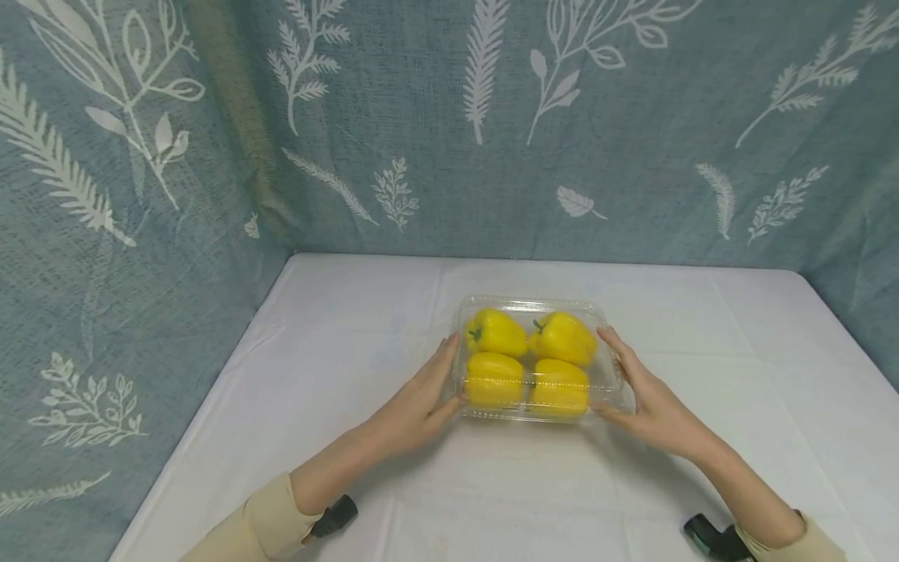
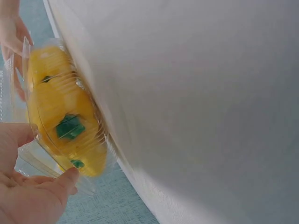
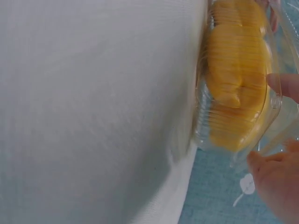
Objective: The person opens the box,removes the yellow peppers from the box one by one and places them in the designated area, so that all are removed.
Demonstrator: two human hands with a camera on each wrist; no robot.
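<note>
A clear plastic clamshell container (image 1: pixel 530 417) sits on the white-covered table with several yellow bell peppers (image 1: pixel 495 380) inside, in two rows. My left hand (image 1: pixel 421 398) holds its left end, thumb at the near corner and fingers along the side. At the opposite end my right hand (image 1: pixel 656 406) grips the right side in the same way. Green stems (image 2: pixel 70 127) show through the ridged wall in the left wrist view. In both wrist views the lid (image 3: pixel 289 35) stands at an angle away from the filled base, and fingertips touch the rims.
A white cloth (image 1: pixel 337 343) covers the table. Blue-green curtains (image 1: pixel 435 94) with a white leaf print hang behind it and along its left side. Black wrist devices (image 1: pixel 335 517) sit at both beige cuffs.
</note>
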